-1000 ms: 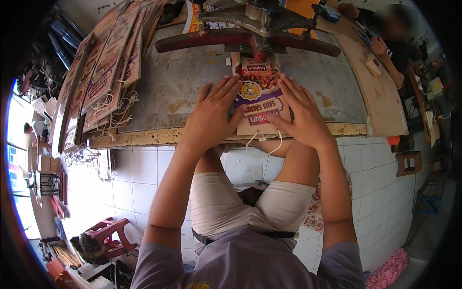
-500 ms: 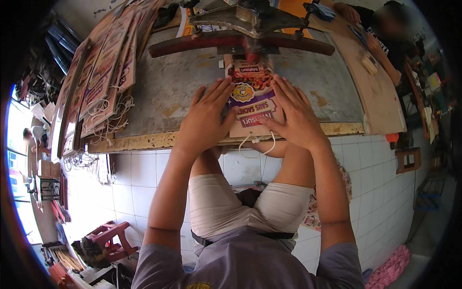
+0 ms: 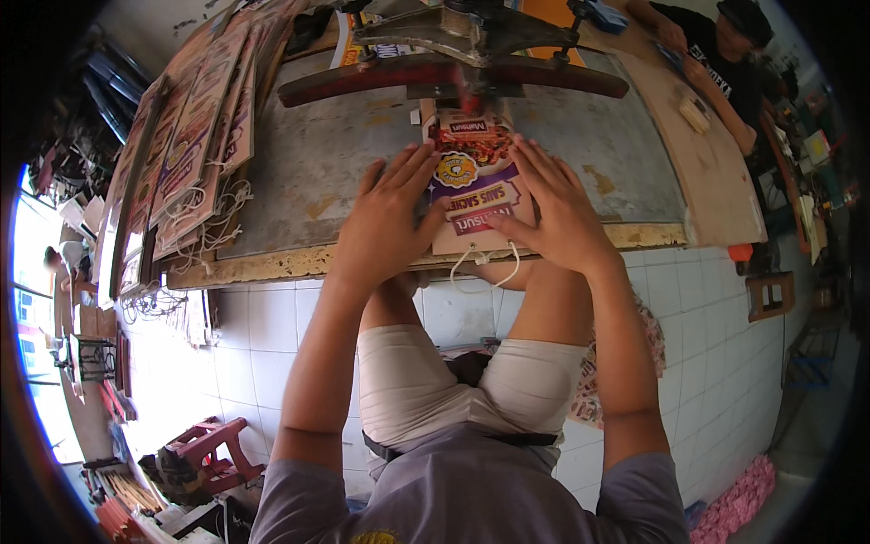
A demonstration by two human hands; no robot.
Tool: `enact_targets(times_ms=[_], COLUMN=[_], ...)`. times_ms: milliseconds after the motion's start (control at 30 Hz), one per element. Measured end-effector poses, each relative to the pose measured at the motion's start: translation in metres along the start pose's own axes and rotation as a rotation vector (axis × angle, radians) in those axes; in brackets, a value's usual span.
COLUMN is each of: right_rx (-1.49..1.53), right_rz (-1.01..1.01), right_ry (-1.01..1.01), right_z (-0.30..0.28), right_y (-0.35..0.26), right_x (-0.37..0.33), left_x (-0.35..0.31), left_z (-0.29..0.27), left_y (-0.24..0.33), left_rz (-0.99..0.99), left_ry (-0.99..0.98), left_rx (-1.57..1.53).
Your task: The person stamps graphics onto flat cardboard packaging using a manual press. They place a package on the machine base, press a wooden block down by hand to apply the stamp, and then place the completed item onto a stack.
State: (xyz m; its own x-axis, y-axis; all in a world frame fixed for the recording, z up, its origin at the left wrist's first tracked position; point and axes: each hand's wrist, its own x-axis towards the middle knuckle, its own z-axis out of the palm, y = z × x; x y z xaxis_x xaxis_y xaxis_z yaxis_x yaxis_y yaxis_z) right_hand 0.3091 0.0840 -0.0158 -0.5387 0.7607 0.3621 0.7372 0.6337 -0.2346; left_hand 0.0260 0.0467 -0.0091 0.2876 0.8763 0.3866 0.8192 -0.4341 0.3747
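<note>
A flat printed card [image 3: 485, 177], with a purple band, a picture of food and a white string loop [image 3: 488, 288] through its near end, lies on the grey metal tabletop [image 3: 317, 172]. Its far end reaches under the press. My left hand [image 3: 388, 218] rests along the card's left edge, fingers stretched forward. On the other side my right hand [image 3: 564, 213] lies along the right edge, its thumb across the printed face. Both hands are open and flat, touching the card without gripping it. The string loop hangs over the table's near edge.
Just beyond my fingers is a red-edged press bar [image 3: 362, 83] under a metal frame [image 3: 435, 32]. Stacked printed cards with strings [image 3: 195, 150] lean at the left. Another person [image 3: 707, 54] works at the far right, near a small wooden block [image 3: 695, 115]. A red stool [image 3: 213, 453] stands lower left.
My hands and the card stay almost in place. The other person's head and arm at the far right have shifted slightly.
</note>
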Motion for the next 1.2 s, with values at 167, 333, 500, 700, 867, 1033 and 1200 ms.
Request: enact_targets(times_ms=[167,333,500,700,867,1033,1200], right_rx=[-0.001,-0.007,-0.004,-0.006,-0.022,-0.036,-0.037], right_rz=[0.011,0.015,0.013,0.01,0.026,0.025,0.017], right_ry=[-0.021,-0.032,-0.034,-0.033,-0.036,-0.035,-0.027], right_z=[-0.0016,-0.0003,-0.0005,-0.0001,-0.0008,-0.0005,-0.0031], right_y=[0.0006,0.0004,0.0021,0.0021,0.0,-0.0006,-0.002], right_x=[-0.0004,-0.0004,-0.0002,0.0002,-0.0003,-0.0012,-0.001], left_x=[-0.0007,-0.0005,-0.0001,0.0007,0.0008,0.0003,-0.0002], left_z=[0.0011,0.0032,0.0014,0.0009,0.0014,-0.0002,-0.0007], left_y=[-0.0008,-0.0024,0.0,0.0003,0.001,0.0036,0.0034], left_rz=[0.001,0.008,-0.002,0.001,0.002,-0.013,-0.006], left_ry=[0.006,0.014,0.004,0.006,0.013,0.009,0.032], left_rx=[-0.001,0.004,0.003,-0.005,-0.007,0.001,0.017])
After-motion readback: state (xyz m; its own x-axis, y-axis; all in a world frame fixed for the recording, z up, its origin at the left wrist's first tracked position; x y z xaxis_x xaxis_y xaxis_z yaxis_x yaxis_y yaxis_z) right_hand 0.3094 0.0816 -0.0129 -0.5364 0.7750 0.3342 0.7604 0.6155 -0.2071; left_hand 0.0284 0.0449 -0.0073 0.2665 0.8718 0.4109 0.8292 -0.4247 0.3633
